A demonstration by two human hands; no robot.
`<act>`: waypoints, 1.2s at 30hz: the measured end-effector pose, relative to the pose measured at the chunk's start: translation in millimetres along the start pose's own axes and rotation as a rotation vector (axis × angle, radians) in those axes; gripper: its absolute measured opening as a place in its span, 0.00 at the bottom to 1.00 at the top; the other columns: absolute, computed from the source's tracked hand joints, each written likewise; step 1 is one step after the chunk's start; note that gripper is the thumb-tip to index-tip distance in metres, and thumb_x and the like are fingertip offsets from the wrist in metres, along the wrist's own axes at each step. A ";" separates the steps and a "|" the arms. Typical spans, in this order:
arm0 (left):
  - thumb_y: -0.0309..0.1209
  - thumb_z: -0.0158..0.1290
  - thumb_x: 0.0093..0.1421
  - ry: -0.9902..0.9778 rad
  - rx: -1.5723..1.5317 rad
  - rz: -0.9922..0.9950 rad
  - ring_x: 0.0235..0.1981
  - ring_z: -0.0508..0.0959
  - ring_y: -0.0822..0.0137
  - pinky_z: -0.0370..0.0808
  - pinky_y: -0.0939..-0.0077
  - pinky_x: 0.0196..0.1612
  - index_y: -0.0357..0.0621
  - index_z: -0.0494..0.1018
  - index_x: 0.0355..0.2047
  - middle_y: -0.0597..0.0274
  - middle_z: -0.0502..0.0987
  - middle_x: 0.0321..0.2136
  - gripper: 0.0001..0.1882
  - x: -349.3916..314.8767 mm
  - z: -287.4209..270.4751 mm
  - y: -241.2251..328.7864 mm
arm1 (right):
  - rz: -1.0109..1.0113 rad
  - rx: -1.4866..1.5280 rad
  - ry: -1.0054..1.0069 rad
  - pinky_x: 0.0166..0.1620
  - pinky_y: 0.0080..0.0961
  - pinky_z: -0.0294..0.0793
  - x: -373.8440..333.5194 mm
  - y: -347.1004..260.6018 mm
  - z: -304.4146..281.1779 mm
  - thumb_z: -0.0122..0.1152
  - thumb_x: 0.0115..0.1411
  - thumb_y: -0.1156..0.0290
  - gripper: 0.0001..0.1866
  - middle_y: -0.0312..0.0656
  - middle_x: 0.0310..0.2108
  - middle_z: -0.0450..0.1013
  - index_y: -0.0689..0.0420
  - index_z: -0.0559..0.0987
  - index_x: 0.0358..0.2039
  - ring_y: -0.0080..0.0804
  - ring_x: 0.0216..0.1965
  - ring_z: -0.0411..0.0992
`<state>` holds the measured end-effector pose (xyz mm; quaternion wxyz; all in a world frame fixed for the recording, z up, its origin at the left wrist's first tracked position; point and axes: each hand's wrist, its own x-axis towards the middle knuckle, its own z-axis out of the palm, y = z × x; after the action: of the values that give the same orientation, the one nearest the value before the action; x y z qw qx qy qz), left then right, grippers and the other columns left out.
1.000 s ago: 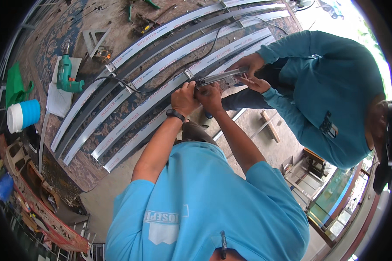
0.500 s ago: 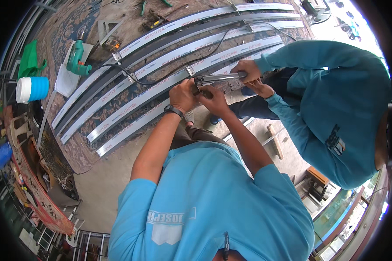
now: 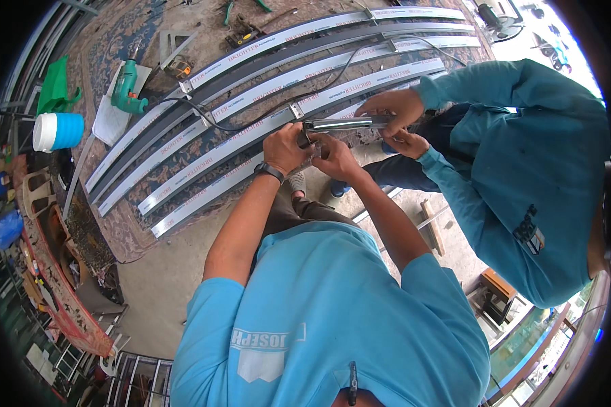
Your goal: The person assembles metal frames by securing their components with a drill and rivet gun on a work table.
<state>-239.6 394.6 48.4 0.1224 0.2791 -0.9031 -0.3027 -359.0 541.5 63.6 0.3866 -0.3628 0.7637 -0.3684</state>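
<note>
- Metal bar [image 3: 343, 124]: silvery, narrow, held up near picture centre, roughly level, between the wearer's hands and a co-worker's; it overlaps the near strips in view.
- Far left: green bag [image 3: 56, 88], with a white-and-blue jug [image 3: 66, 131] just below it in view.
- Next: green power drill [image 3: 127, 91] lying over a white sheet [image 3: 110, 122].
- Left to centre: long metal strips [image 3: 198, 167], mostly white-faced, side by side on a worn patterned covering [image 3: 132, 241]. Dark cable [image 3: 251, 125] crosses them from beside the drill.
- Left hand [image 3: 284, 150]: dark band [image 3: 271, 171] at wrist; fingers curled closed around the bar's left end. Thumb hidden.
- Right hand [image 3: 335, 161]: just under the same end, near the left hand; fingers bent inward. Cannot tell whether they pinch anything.
- Right: co-worker's upper hand [image 3: 399, 107], fingers bent over the bar's right end. Lower hand [image 3: 409, 144] just beneath, fingers partly curled; contact unclear.
- Far right: co-worker's teal sleeve [image 3: 492, 83], reaching in toward the bar.
</note>
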 end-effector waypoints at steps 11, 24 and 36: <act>0.46 0.70 0.43 -0.004 -0.030 -0.021 0.35 0.84 0.52 0.81 0.57 0.36 0.54 0.77 0.43 0.63 0.80 0.34 0.27 -0.5 1.6 -2.1 | 0.030 -0.083 -0.038 0.33 0.38 0.76 4.0 -2.6 -0.9 0.68 0.48 0.66 0.34 0.48 0.24 0.76 0.53 0.76 0.59 0.42 0.26 0.77; 0.47 0.69 0.44 -0.024 -0.037 -0.027 0.35 0.84 0.52 0.81 0.55 0.37 0.55 0.77 0.42 0.64 0.81 0.34 0.25 0.2 -0.8 -2.4 | 0.052 -0.172 -0.099 0.35 0.43 0.78 0.8 -13.4 -7.4 0.69 0.48 0.65 0.37 0.48 0.26 0.78 0.51 0.74 0.62 0.48 0.30 0.80; 0.44 0.69 0.44 -0.117 0.015 -0.082 0.36 0.84 0.51 0.81 0.54 0.38 0.49 0.77 0.41 0.60 0.80 0.33 0.25 4.3 -7.1 4.5 | 0.057 -0.199 -0.098 0.37 0.43 0.78 1.9 -14.4 -6.6 0.68 0.50 0.66 0.35 0.48 0.28 0.79 0.51 0.74 0.61 0.48 0.32 0.80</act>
<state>-242.3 391.7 56.9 0.0545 0.2987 -0.8987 -0.3163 -361.7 535.0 78.0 0.3956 -0.3951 0.7868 -0.2615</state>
